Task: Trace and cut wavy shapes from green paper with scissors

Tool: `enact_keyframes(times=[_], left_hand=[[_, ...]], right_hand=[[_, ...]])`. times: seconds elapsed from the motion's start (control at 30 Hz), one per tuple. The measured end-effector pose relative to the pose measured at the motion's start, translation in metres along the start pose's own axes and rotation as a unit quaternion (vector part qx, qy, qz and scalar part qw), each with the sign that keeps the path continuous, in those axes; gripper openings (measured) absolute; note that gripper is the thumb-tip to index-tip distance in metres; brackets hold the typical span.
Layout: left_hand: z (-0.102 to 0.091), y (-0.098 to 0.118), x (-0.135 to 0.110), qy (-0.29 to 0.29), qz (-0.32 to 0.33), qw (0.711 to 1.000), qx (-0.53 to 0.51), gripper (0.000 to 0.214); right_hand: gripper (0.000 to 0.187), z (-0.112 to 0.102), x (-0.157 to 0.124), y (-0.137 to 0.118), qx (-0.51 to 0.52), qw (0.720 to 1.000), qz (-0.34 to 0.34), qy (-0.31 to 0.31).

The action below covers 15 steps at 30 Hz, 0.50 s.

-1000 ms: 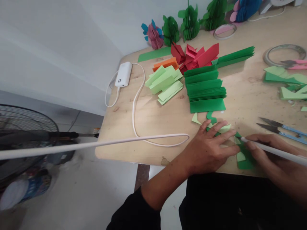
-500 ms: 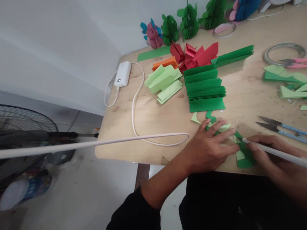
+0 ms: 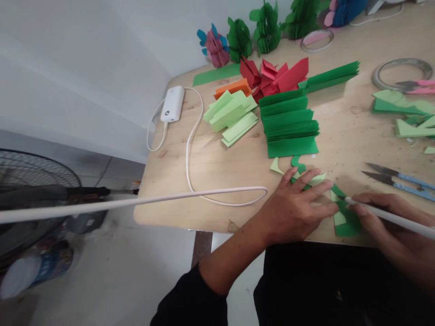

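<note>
My left hand [image 3: 299, 206] lies palm down with its fingers spread over cut pieces of paper near the table's front edge. Under and around its fingers show a light green paper piece [image 3: 318, 179] and a dark green paper piece [image 3: 349, 225]. Gripped in my right hand [image 3: 390, 222] is a white pen [image 3: 390, 216], its tip resting on the dark green paper by my left fingertips. Just beyond my left hand stands a stack of folded dark green paper [image 3: 290, 129]. Blue-handled thread snips [image 3: 403, 181] lie beyond my right hand.
Folded light green [image 3: 231, 113], orange [image 3: 233, 88] and red paper [image 3: 275, 79] lie farther back. Several paper figures [image 3: 239, 40] line the wall. A white cable [image 3: 190, 154] loops from a power bank [image 3: 174, 104]. Tape rolls [image 3: 403, 74] and paper scraps [image 3: 403, 102] sit right.
The view has shifted very slightly. Both hands stay nearly in place, with the pen still touching the dark green paper.
</note>
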<state>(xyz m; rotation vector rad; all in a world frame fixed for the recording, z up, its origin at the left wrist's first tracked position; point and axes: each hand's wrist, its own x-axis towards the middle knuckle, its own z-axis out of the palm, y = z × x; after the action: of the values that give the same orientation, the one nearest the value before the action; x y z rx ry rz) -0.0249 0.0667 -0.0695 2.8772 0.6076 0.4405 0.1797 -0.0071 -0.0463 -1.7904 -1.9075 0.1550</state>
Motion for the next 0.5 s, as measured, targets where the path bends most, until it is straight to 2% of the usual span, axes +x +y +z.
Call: enact_keyframes(times=[0.27, 0.5], left_hand=[[0.0008, -0.0003, -0.0001, 0.014, 0.0, 1.0, -0.006, 0.033], [-0.0004, -0.0003, 0.0, -0.001, 0.0, 1.0, -0.004, 0.033]], right_hand=[[0.026, 0.0014, -0.0014, -0.0002, -0.018, 1.0, -0.017, 0.007], [0.029, -0.0009, -0.0036, -0.0012, -0.022, 1.0, 0.011, 0.011]])
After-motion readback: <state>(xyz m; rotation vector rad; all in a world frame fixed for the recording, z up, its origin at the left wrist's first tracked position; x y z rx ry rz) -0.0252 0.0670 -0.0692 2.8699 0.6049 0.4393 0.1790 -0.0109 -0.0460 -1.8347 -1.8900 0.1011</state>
